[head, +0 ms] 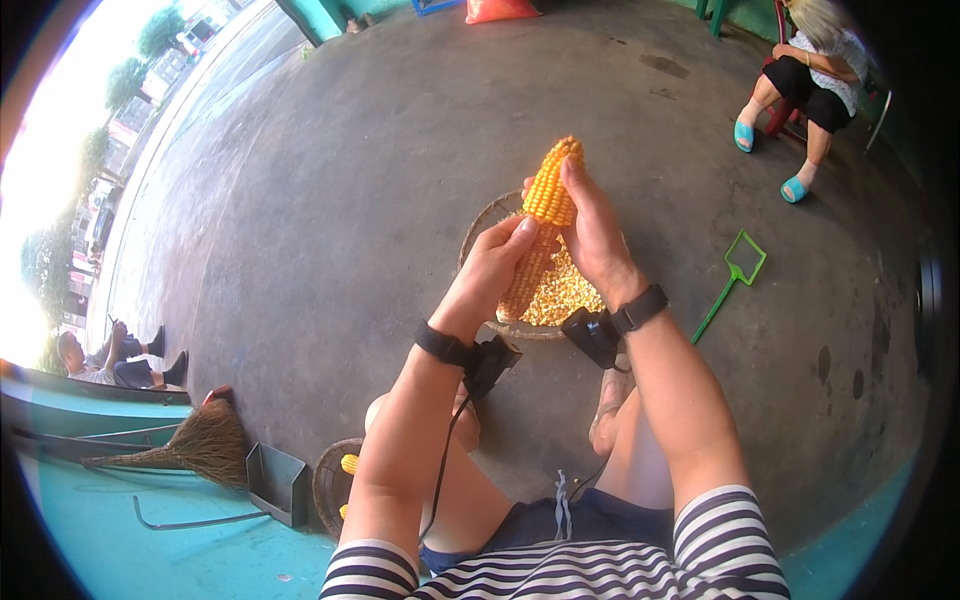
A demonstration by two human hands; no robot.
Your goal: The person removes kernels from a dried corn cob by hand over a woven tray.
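Note:
Between my two hands is an ear of dried corn [553, 191], its tip pointing away from me. Yellow kernels cover the upper end, while the lower part is a bare reddish cob [525, 281]. My left hand [495, 251] grips the bare part, thumb close to the lowest row of kernels. Around the right side of the kernel-covered end wraps my right hand [596, 221], its thumb lying along the kernels. Below both hands a round woven basket [474, 232] stands on the floor, holding loose corn kernels [566, 289]. My forearms and the cob hide part of it.
A second basket [324, 480] with corn ears [349, 463] is beside my left leg. Left of it are a metal dustpan [276, 480] and a straw broom [214, 442]. A green plastic swatter [739, 262] lies on the right. One person sits upper right, another by the doorway.

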